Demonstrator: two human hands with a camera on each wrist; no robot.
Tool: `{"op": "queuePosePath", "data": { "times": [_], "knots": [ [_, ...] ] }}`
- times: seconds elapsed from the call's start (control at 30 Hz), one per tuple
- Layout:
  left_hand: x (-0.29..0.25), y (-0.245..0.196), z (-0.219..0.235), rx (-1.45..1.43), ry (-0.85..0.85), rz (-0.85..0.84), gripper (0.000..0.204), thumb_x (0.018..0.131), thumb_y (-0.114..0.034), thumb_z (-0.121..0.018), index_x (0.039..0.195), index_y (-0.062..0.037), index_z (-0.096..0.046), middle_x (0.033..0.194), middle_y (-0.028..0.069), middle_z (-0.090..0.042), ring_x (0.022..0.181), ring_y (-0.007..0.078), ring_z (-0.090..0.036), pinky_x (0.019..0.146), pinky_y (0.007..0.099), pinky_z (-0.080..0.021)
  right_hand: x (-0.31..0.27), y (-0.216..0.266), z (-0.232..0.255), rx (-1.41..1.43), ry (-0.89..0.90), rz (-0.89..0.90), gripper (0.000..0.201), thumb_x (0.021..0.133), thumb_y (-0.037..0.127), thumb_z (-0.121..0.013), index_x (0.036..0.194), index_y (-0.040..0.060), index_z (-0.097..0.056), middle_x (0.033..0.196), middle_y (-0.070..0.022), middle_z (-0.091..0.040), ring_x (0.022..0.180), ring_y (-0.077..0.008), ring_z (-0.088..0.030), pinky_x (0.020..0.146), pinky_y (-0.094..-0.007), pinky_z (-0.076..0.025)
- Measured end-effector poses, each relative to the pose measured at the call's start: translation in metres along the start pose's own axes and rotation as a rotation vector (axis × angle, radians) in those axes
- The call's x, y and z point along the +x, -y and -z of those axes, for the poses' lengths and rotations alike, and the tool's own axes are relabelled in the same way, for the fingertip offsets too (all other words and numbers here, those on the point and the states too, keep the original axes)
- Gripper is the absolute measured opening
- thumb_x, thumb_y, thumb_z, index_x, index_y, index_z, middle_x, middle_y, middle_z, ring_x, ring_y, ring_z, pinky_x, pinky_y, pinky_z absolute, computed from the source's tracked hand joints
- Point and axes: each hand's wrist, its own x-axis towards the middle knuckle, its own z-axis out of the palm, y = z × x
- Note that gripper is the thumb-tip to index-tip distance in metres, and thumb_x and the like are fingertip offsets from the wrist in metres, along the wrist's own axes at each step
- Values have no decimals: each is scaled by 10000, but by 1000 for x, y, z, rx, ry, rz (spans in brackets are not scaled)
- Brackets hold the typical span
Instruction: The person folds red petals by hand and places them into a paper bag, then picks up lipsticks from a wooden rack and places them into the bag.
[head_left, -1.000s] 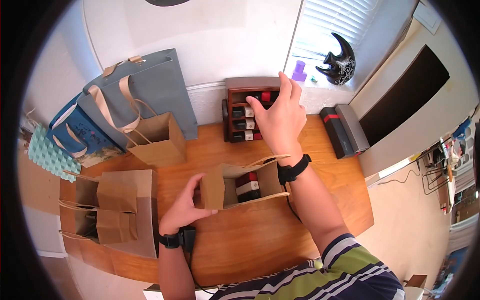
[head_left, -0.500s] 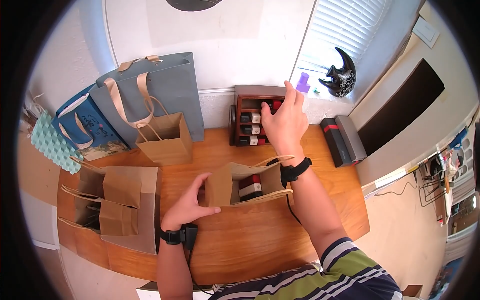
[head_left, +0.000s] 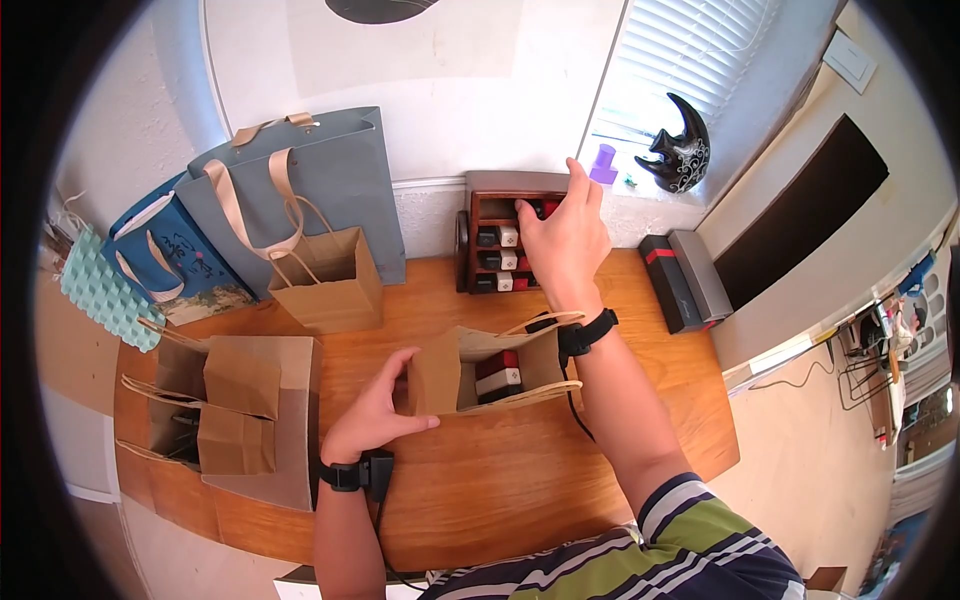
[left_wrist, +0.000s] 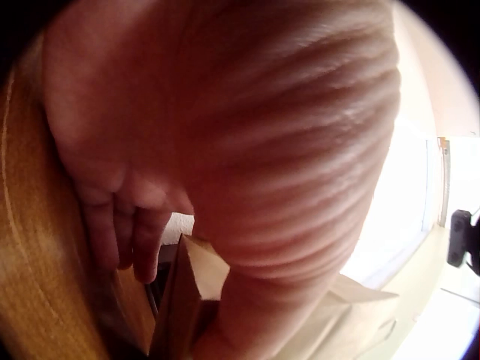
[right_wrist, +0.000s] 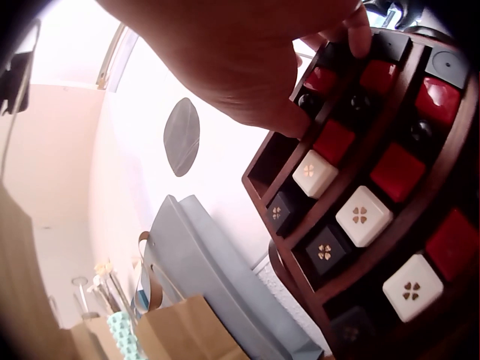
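My left hand (head_left: 375, 415) holds the left side of a small brown paper bag (head_left: 435, 385), thumb in front and fingers behind. Inside that bag lie a red block, a white block and a black block (head_left: 500, 377). Farther back, my right hand (head_left: 570, 245) reaches over the top shelf of a dark wooden rack (head_left: 515, 182). The right wrist view shows its thumb against a black ball (right_wrist: 307, 102), with a red block (right_wrist: 321, 80) and a dark block between thumb and fingers. Lower shelves carry black, white (right_wrist: 364, 215) and red (right_wrist: 397, 172) blocks, some with clover marks.
Large grey-blue (head_left: 330, 170) and blue (head_left: 175, 260) bags stand at the back left, with a brown paper bag (head_left: 330, 295) in front. More paper bags (head_left: 240, 440) sit left. Dark long boxes (head_left: 670, 285) lie right; a black fish ornament (head_left: 680, 155) is on the sill.
The head view has tilted slightly, shifting the scene. My right hand stays at the rack's top shelf and my left hand stays at the paper bag.
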Motion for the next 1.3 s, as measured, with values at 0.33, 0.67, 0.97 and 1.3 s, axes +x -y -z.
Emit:
{"op": "queuePosePath", "data": {
  "times": [0.33,0.67,0.97,1.3],
  "knots": [
    [0,-2,0,-13,1,0,988,753,-25,-890,1572,-33,-339,1497,100,-488,1383,217,-478,1175,355,-366,-3,-4,1,77,-25,32,745,814,193,-837,1460,76,-485,1353,-184,-537,970,-403,-702,823,-485,-569],
    [0,-4,0,-12,12,14,991,758,-28,-892,1576,-30,-333,1496,101,-489,1392,213,-469,1180,352,-361,-7,-16,4,132,-97,137,609,813,183,-843,1336,68,-553,1296,-170,-547,967,-395,-688,808,-478,-577],
    [0,-7,-1,-26,15,17,983,761,-29,-891,1573,-31,-336,1496,98,-486,1397,207,-461,1185,349,-350,-13,-25,6,269,-86,152,282,800,135,-855,1034,61,-716,1239,-181,-570,936,-373,-686,789,-458,-577],
    [0,-5,-1,13,9,7,971,762,-36,-893,1564,-32,-347,1490,92,-486,1378,203,-475,1171,351,-368,-16,-29,3,389,-84,152,256,784,82,-860,1013,16,-766,1201,-185,-590,887,-336,-690,775,-424,-587]
  ]
}}
